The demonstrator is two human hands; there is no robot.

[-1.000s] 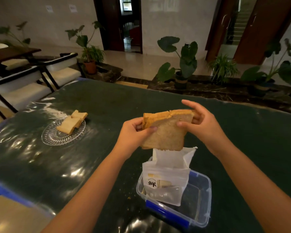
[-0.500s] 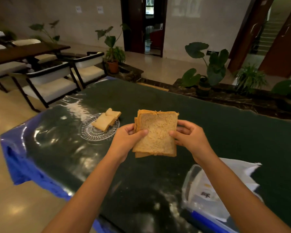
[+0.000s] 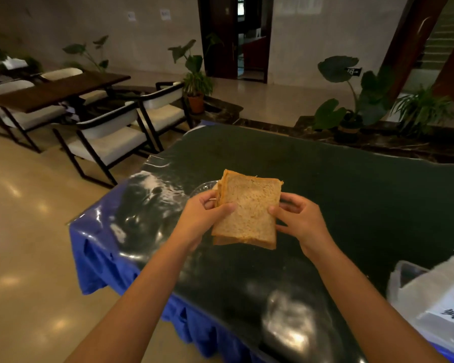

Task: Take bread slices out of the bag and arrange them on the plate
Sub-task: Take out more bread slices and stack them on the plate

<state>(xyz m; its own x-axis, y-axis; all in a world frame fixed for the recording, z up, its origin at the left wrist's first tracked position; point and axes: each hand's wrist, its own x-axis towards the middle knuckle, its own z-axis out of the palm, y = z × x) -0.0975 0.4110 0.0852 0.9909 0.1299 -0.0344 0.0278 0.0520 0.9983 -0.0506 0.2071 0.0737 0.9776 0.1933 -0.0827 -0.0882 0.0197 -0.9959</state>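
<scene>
A small stack of brown bread slices (image 3: 248, 209) is held upright above the dark table (image 3: 351, 195). My left hand (image 3: 203, 213) grips its left edge and my right hand (image 3: 298, 220) grips its right edge. Behind the stack, only a sliver of the glass plate (image 3: 203, 185) shows at the upper left; the slices lying on it are hidden. The white bread bag (image 3: 440, 292) stands in a clear plastic box at the far right edge of the view.
The table's left edge with its blue skirt (image 3: 97, 258) drops to a shiny floor. White chairs (image 3: 110, 142) and a wooden table stand to the left. Potted plants (image 3: 351, 100) line the far side.
Both hands have carried the bread stack left and away from the bag, over to the plate. The view has swung left, so the bag and box now sit at the right edge.
</scene>
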